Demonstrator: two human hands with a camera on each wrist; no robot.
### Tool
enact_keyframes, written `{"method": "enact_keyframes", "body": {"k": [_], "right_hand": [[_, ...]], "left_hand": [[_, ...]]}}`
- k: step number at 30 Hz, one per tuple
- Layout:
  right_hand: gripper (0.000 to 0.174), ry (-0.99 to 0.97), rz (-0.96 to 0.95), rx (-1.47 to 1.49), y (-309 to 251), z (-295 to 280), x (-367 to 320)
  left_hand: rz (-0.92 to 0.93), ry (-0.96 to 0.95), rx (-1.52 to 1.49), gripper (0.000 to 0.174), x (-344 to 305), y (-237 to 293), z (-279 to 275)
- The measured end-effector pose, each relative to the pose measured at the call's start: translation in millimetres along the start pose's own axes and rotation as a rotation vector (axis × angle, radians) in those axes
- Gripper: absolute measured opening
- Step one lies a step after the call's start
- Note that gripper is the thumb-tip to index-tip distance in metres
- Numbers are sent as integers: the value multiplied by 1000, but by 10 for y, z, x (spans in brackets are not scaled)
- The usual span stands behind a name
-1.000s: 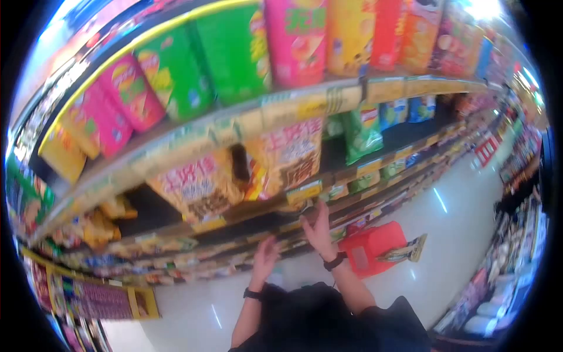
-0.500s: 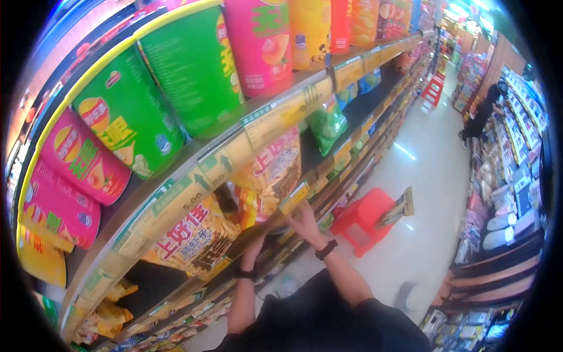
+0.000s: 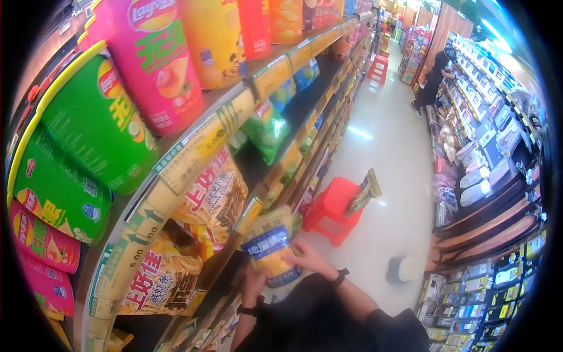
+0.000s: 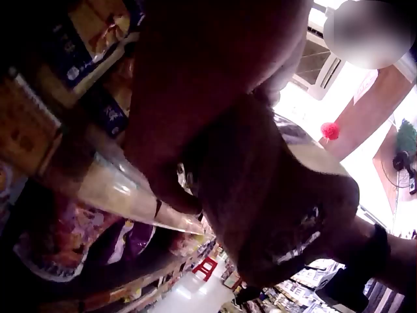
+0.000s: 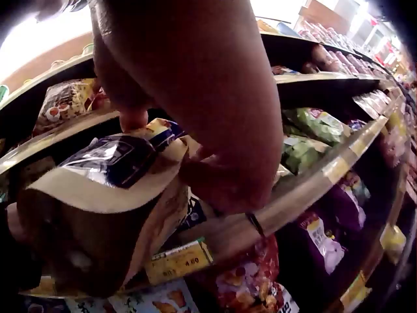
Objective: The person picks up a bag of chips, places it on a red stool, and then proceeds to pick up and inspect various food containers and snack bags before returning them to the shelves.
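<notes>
A tan and blue snack bag (image 3: 268, 243) stands upright in front of the person's chest, its printed face toward the head camera. The left hand (image 3: 254, 283) grips its lower left side, the thumb lying over the front. On the right edge, the right hand (image 3: 309, 258) pinches the bag, thumb on the blue and yellow print. In the right wrist view the bag (image 5: 104, 176) bulges out below the hand, close to a shelf edge with a yellow price tag (image 5: 180, 259). The left wrist view is dark, with the bag (image 4: 273, 195) beside the fingers.
Shelves to the left carry green chip tubs (image 3: 97, 117) and large snack bags (image 3: 153, 276). A red stool (image 3: 335, 205) on the floor has another bag (image 3: 363, 192) on it. Someone in dark clothes (image 3: 433, 76) stands down the aisle. Hanging goods (image 3: 469, 305) line the right side.
The hands reached to a lower shelf and now hold the snack bag between them, away from the shelf. The head view has turned right toward the aisle.
</notes>
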State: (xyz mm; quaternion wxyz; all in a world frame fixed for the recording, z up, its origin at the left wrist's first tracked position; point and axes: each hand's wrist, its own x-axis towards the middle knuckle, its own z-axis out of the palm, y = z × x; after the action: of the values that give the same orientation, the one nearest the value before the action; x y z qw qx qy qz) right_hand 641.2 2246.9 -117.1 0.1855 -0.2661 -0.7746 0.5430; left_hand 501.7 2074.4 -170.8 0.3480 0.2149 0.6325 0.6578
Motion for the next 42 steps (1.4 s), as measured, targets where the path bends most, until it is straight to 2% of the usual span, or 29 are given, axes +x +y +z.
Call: {"method": "enact_keyframes", "body": {"k": [1, 2, 5, 6, 9, 12, 14, 17, 21, 23, 26, 29, 31, 32, 35, 36, 39, 42], "right_hand": [[53, -14, 20, 13, 7, -50, -57], [52, -41, 49, 13, 9, -113, -127], [55, -121, 287, 197, -39, -283, -275], [59, -165, 267, 284, 312, -262, -297], [58, -34, -3, 356, 391, -373, -341], [57, 55, 32, 562, 429, -563, -399], [55, -1, 111, 593, 448, -813, -462], [51, -33, 238, 592, 541, -1206, -578], [44, -20, 330, 572, 816, -1603, -758], [47, -51, 347, 592, 805, -1846, -824], [44, -56, 329, 570, 885, -2194, -873], [40, 61, 284, 484, 1300, -2413, -1010], [38, 147, 244, 457, 1511, -2585, -1109], [37, 176, 220, 469, 1451, -2710, -1107], [31, 189, 245, 510, 1433, -2949, -1103], [30, 193, 269, 521, 1438, -2999, -1071], [26, 184, 280, 484, 1595, -3085, -904], [23, 140, 324, 456, 1725, -3116, -631]], "left_hand": [[18, -10, -65, 46, -17, -47, 51], [-78, -55, -113, 49, -23, -82, 74], [-58, -65, -97, 51, -36, -144, 260], [-68, -69, -89, 51, -49, -124, 329], [-81, -115, -42, 54, -38, -84, 562], [-88, -231, 67, 59, 11, -335, 702], [-111, -313, 139, 62, 45, -276, 904], [-246, -374, 9, 65, -34, -142, 1274], [-151, -402, 12, 55, -9, -393, 1716], [-262, -370, 144, 48, -23, -158, 2026], [-335, -310, 219, 39, 70, -146, 2419], [-247, -323, 159, 29, 128, -103, 2834], [-92, -372, 72, 28, 170, -56, 3126], [-125, -416, 112, 36, 193, -31, 3201], [-18, -467, 260, 44, 247, -121, 3379], [-104, -449, 255, 47, 233, -114, 3427], [-53, -458, 217, 50, 344, -196, 3486], [-82, -465, 269, 54, 578, -113, 3489]]}}
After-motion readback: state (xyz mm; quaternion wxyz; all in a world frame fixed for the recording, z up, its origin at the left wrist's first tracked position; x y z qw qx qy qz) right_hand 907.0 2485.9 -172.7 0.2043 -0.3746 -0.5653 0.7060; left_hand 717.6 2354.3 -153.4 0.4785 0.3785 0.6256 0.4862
